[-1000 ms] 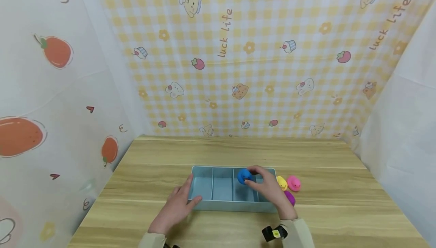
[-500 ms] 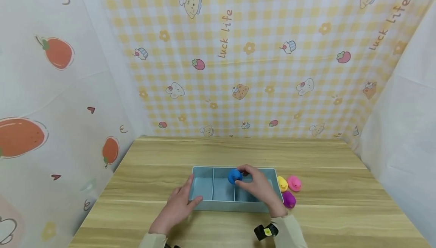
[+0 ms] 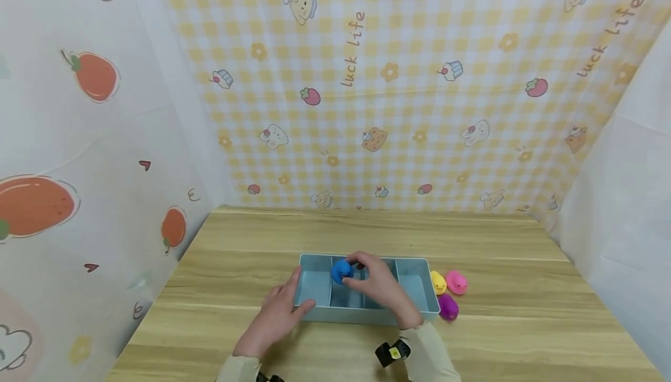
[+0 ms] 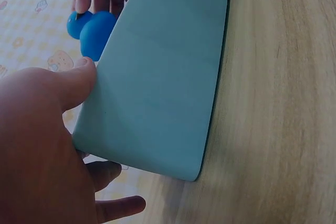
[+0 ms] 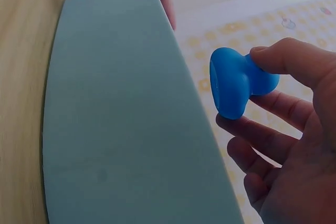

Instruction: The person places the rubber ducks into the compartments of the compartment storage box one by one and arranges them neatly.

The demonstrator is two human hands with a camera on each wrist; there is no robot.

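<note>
A blue toy duck (image 3: 342, 272) is pinched between the thumb and fingers of my right hand (image 3: 378, 282), above the second compartment from the left of a blue-grey divided box (image 3: 367, 315). In the right wrist view the duck (image 5: 231, 85) hangs sideways past the box's rim, thumb on its head. My left hand (image 3: 275, 315) rests at the box's left end, with straight fingers along the end wall and the thumb at the front rim. The left wrist view shows that thumb (image 4: 79, 82) touching the top edge of the box's front wall (image 4: 152, 77).
Just right of the box, a yellow duck (image 3: 438, 282), a pink duck (image 3: 456, 282) and a purple duck (image 3: 448, 307) sit close together on the wooden table (image 3: 524, 335). A checked cloth (image 3: 398, 137) hangs behind the table.
My right hand has carried the blue duck leftward over the box, from the third compartment to the second. My left hand has stayed at the box's left end.
</note>
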